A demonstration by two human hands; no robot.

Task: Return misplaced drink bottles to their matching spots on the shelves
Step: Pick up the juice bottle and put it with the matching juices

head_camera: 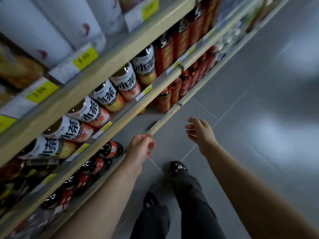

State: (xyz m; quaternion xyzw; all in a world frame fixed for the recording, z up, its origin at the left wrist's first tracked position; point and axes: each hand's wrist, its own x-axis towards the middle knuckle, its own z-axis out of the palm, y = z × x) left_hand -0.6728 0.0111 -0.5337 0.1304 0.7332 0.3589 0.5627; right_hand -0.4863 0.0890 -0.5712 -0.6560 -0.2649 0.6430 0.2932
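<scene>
Neither of your hands held a bottle. Your left hand (pixel 140 147) hung with its fingers (pixel 151 144) loosely curled around nothing, just off the front rail (pixel 162 121) of the bottom shelf. Your right hand (pixel 201 133) was out over the floor (pixel 241 118), its fingers (pixel 190 125) spread and relaxed.

Every bottle was on the shelves. The cola bottles (pixel 110 150) stood closest, just to the left of your left fingers and behind the rail. The tea bottles (pixel 107 95) with white labels ran one shelf above those fingers. The red bottles (pixel 174 91) were farther on, beyond both sets of fingertips, well apart from either hand. A small orange shape (pixel 142 110) sat low beside the red ones, ahead of your left fingertips. It was too blurred to tell whether that was the stray.

These looked like full plastic bottles, so you probably should have expected real weight for one hand, walls that give a little under a squeeze, and glossy label sleeves likely to slide in a loose grip. The sound hold would likely have been fingers and thumb wrapped round the labelled middle, or the shoulder just under the cap, rather than the cap alone. The rows stood tight, so a careless pull could likely have tipped the neighbours.
</scene>
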